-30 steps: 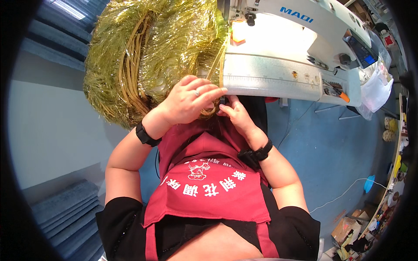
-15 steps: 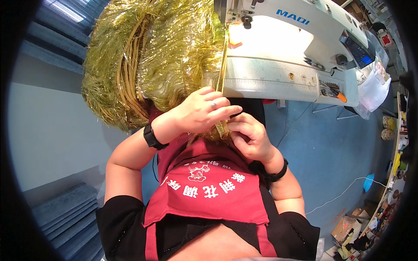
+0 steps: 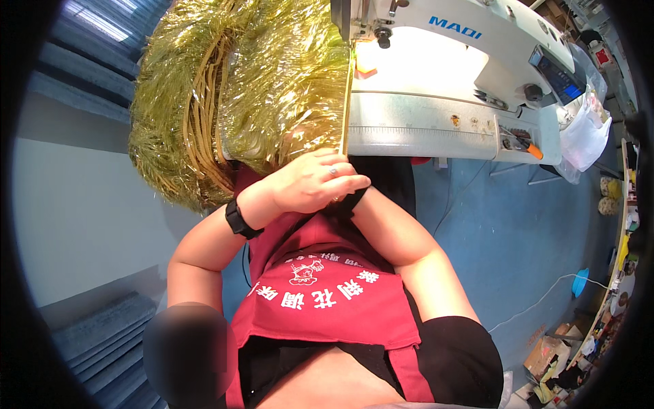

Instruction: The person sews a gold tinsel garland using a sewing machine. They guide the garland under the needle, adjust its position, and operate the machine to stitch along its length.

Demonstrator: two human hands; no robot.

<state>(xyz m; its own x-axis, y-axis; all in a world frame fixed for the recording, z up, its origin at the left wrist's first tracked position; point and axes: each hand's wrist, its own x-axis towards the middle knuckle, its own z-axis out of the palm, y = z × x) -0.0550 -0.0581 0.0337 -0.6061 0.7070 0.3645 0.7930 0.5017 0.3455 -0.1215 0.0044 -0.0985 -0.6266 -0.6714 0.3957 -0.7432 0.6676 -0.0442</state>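
Gold-green tinsel fringe lies in a thick, shiny mass at the left of the sewing machine. Its narrow yellow edge band runs down from beside the needle area to the front edge of the bed. There my left hand, wearing a ring, has its fingers closed over the band's lower end. My right forearm reaches in underneath, its black wristband just below my left fingers. My right hand itself is hidden under the left hand and wrist.
A ruler scale runs along the machine bed. Scissors with an orange handle lie in a tray at its right end. A white plastic bag hangs beyond. Bundled tan bands cross the tinsel. My red apron is below.
My right hand has moved left and under my left hand, out of sight. The loose band end between my hands is now covered. My left hand has shifted slightly down and left.
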